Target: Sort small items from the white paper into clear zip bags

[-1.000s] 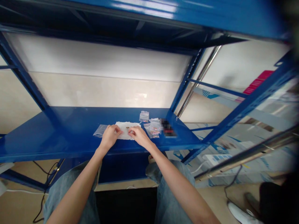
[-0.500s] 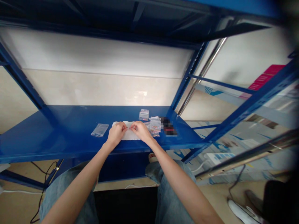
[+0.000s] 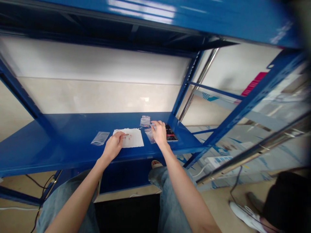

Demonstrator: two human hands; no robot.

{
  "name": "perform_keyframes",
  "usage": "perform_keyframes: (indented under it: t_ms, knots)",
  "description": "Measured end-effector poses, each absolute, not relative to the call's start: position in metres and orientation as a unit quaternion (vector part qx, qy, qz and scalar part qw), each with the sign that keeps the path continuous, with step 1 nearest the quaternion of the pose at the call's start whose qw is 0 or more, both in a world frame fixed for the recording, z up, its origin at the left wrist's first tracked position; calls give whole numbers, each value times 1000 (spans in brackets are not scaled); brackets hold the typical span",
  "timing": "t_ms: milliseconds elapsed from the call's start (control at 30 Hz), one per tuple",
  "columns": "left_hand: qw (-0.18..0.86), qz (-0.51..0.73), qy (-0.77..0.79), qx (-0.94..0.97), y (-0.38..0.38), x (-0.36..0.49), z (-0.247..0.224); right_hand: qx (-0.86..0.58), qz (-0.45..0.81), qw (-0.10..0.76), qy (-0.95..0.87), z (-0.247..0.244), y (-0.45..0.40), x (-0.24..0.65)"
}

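Observation:
My left hand is at the left edge of a white sheet of paper, thumb and forefinger pinched together. A small brownish thing shows at those fingertips, too small to name. Tiny reddish pieces lie on the paper just beyond them. To the right, my right hand is over a clear plastic bag, its fingers curved and apart, covering part of it. Behind it lies a small stack of clear zip bags with reddish bits inside. A flat clear zip bag lies left of my left hand.
A black packet lies right of my right hand on the blue shelf. Blue uprights and an upper shelf frame the space. Another person's shoe is on the floor at lower right.
My right hand has left the paper and moved right to the plastic bags. The left hand stays at the paper, now showing the reddish pieces on it. The view has shifted slightly.

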State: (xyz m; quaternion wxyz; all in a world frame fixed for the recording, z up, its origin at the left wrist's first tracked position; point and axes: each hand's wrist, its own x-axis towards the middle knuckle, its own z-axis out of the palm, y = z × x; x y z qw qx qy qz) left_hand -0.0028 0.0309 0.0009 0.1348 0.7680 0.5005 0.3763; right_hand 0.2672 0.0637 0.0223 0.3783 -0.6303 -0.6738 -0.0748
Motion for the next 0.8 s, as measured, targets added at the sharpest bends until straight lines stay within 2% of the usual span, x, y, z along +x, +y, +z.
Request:
perform_keyframes:
  t_ms: [100,200,267,367,467,533,600,667,800]
  knots:
    - [96,355,502,783,19,0,2,-703,-68,291,-646,19,62,282]
    - [71,342,502,791,14,6,3,-721,-19,263,-641,11,65,285]
    - [67,346,493,795,11,9,4,-708,-15,295,-641,11,68,284]
    - [86,379,475,789,7,11,7,-641,-59,416,-642,20,64,274]
    - [163,457,457,745,4,13,11,-531,-48,558,-635,37,48,249]
    - [248,510,436,699,4,16,15,-471,39,621,-625,43,33,225]
    - [326,546,408,655,5,18,17,-428,167,633,-622,42,20,201]
    - [375,566,382,627,7,20,18,-398,277,607,-629,35,11,182]
    - [404,561,366,623,8,17,15,-394,358,575,-622,15,12,168]
